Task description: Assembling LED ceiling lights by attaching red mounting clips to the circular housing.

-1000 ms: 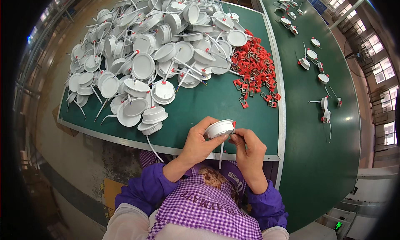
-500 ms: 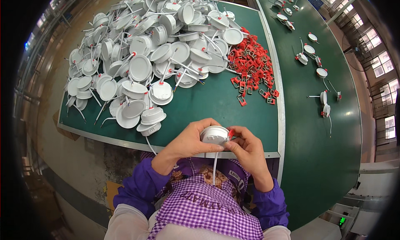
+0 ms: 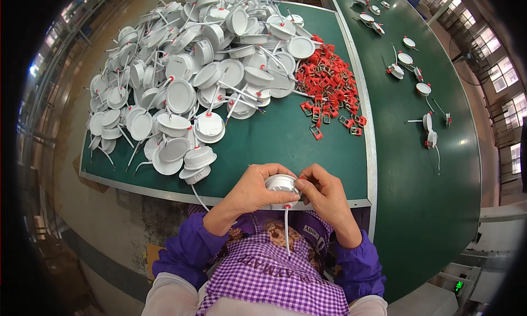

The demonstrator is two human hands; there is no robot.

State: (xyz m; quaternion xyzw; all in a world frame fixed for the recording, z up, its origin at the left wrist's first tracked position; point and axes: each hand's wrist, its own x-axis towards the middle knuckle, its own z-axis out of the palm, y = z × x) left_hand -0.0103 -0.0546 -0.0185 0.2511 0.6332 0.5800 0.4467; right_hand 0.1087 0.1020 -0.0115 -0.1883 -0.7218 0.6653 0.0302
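Over the table's front edge, my left hand (image 3: 253, 191) is closed round the side of a round white downlight (image 3: 280, 182), with its thumb across the front. The lamp is tilted, and its white cable (image 3: 287, 233) hangs from a red grommet down over my apron. My right hand (image 3: 325, 194) pinches at the lamp's right edge. The red clip that showed there half a second ago is now hidden behind its fingers. Beyond my hands, small red clips with metal frames lie in a heap (image 3: 331, 82).
A large pile of white downlights (image 3: 178, 96) with loose cables covers the table's left and far part. A metal rim (image 3: 369, 151) divides the table from a green conveyor belt (image 3: 422, 206) on the right, where several lamps with red clips lie.
The downlight has been tipped, so its red grommet and cable now show below my left thumb. My right fingers have closed over the red clip at its edge.
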